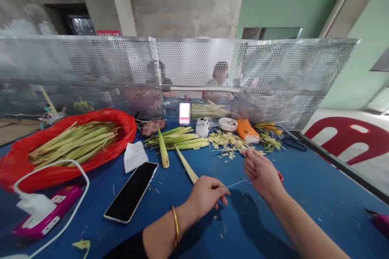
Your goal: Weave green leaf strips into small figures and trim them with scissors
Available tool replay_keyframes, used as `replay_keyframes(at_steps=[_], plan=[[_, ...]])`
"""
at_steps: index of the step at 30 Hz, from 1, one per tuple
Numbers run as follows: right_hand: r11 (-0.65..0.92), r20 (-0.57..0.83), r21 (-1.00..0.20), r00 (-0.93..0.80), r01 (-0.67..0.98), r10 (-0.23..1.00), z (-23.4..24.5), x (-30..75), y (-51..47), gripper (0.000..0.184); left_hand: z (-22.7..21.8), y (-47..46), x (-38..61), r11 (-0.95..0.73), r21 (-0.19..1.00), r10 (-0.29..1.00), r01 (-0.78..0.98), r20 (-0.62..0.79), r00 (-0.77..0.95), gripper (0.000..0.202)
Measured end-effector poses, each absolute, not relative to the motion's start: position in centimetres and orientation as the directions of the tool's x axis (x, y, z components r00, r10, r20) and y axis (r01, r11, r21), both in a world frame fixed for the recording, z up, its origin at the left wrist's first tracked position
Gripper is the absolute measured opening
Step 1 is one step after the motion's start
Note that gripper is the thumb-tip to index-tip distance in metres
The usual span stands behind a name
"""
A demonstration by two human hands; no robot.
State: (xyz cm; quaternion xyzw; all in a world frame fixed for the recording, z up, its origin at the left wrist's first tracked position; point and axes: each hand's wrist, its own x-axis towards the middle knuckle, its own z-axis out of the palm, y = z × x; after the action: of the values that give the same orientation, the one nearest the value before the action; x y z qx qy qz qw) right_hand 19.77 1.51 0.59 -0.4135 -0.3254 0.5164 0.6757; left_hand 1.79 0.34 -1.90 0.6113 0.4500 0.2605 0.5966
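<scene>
The blue desk (328, 198) spans the foreground; at its left a red plastic bag (129, 123) gapes open, holding long green-yellow leaves (75, 141), most slanting from lower left to upper right; a husk bundle (179, 141) lies ahead of the hands, its long axis running left to right; the left hand (209, 194) is pinched, thumb and fingertips clamped on a thin thread (238, 183); the right hand (261, 168), fingers curled together, grips the thread's other stretch; a pale leaf (186, 164) shows just beyond the left hand, partly hidden by it, narrow tip pointing away and leftward; the thread runs taut between both hands, rising rightward
</scene>
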Motion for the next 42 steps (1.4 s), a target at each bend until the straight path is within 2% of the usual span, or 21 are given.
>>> replay_keyframes(at_steps=[5,9,12,14,19,23,24,27,29,33,37,42], plan=[[0.234,0.098,-0.903,0.357,-0.36,0.929,0.6,23.3,1.9,0.033,-2.6,0.8,1.7,0.109,0.961,0.873,0.255,-0.216,0.438,0.021],[0.238,0.111,-0.917,0.37,-0.319,0.922,0.1,24.8,2.2,0.032,-3.1,1.2,1.3,0.029,0.949,0.883,0.314,-0.172,0.438,0.021],[0.226,0.097,-0.921,0.376,-0.317,0.921,0.3,24.9,2.1,0.033,-2.2,2.4,0.8,-0.151,0.891,0.941,0.429,-0.003,0.337,0.019],[0.215,0.085,-0.924,0.377,-0.316,0.922,0.7,24.7,2.0,0.034,-0.8,4.2,0.7,-0.27,0.77,0.962,0.577,0.192,0.193,0.022],[0.167,0.045,-0.938,0.373,-0.302,0.927,1.6,23.6,1.5,0.04,2.8,12.3,2.2,-0.263,0.647,0.948,0.716,0.312,0.067,0.051],[0.14,0.031,-0.947,0.351,-0.289,0.936,1.6,22.8,1.5,0.044,3.6,19.0,4.5,-0.223,0.591,0.963,0.775,0.255,0.082,0.082],[0.136,0.03,-0.947,0.342,-0.29,0.939,1.6,22.7,1.6,0.044,3.6,20.3,4.9,-0.214,0.587,0.968,0.781,0.234,0.089,0.083],[0.138,0.035,-0.945,0.329,-0.296,0.944,1.8,22.8,1.6,0.045,3.3,22.8,5.8,-0.19,0.596,0.98,0.781,0.167,0.111,0.042],[0.156,0.045,-0.941,0.346,-0.301,0.937,2.0,22.9,1.5,0.044,3.4,23.6,5.8,-0.17,0.622,0.985,0.764,0.139,0.106,0.035],[0.279,0.117,-0.895,0.421,-0.347,0.899,3.1,23.6,1.0,0.041,4.8,23.9,4.7,-0.101,0.733,0.993,0.672,0.113,0.026,0.036],[0.411,0.193,-0.787,0.45,-0.46,0.872,4.9,24.8,-0.4,0.031,6.9,22.0,2.4,0.002,0.88,1.0,0.475,-0.004,0.003,0.036],[0.412,0.163,-0.712,0.436,-0.569,0.885,6.2,26.8,-3.1,0.022,7.4,17.0,-0.3,0.097,0.965,0.988,0.244,-0.122,0.091,0.034]])
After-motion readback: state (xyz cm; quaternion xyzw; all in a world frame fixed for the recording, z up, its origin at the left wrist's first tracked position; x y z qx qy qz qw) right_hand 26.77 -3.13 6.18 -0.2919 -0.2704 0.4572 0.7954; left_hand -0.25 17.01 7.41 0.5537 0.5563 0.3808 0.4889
